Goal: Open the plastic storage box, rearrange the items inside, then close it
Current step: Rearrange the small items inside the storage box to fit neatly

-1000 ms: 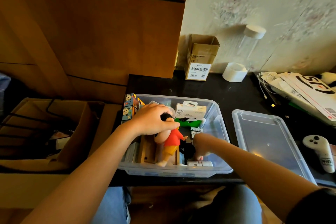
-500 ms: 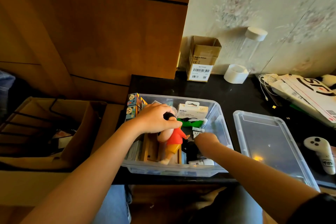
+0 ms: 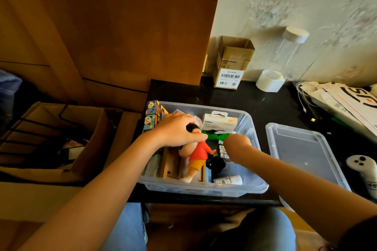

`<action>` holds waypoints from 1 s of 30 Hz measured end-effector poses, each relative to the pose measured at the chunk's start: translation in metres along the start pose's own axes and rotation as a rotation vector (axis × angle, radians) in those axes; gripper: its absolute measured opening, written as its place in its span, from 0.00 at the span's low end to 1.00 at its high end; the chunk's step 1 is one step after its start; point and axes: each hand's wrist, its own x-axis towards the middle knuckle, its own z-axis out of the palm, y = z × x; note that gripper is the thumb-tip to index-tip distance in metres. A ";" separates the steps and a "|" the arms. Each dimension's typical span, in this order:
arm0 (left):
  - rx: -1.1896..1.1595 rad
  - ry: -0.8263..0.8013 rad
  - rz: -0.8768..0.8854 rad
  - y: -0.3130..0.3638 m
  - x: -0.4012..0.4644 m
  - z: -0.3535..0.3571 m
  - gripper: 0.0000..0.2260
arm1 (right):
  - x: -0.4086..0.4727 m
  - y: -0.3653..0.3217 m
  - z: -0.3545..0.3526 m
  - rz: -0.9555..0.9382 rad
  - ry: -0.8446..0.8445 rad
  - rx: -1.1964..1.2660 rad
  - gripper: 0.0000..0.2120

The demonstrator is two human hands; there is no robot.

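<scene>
Head view. The box [image 3: 247, 188], clear plastic, stands open at the near edge of the black desk [image 3: 234, 100]; its lid [image 3: 302, 149] lies flat on the desk just to the right, apart from it.

Contents, left to right. A panda carton [image 3: 152, 115] stands upright in the far left corner, rising above the rim. A wooden piece [image 3: 169, 165] lies along the left side. A doll [image 3: 196, 156] in a red shirt and yellow shorts lies tilted over the wood, head toward the far wall, feet toward the near wall. A white Belkin pack [image 3: 220, 121] stands against the far wall, with a green card [image 3: 214, 135] in front of it. A dark round item [image 3: 216, 164] sits beside the doll's legs, and a white plug [image 3: 228, 179] lies near the front wall.

Your left hand [image 3: 175, 130] grips the doll's head from above, fingers curled round it. Your right hand [image 3: 237, 140] reaches into the middle of the box over a row of small white items [image 3: 223, 150]; its fingers point away and down, so whether they pinch anything cannot be told, and those items may be batteries.

Outside the box: an open cardboard carton [image 3: 232, 63] against the wall, a roll of tape [image 3: 269, 80] beside it, a clear bottle [image 3: 289, 47] behind the tape, a white controller [image 3: 365, 171] right of the lid.
</scene>
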 end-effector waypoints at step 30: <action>-0.057 0.068 0.003 -0.003 -0.004 0.003 0.20 | -0.004 -0.001 0.008 -0.213 -0.514 0.256 0.22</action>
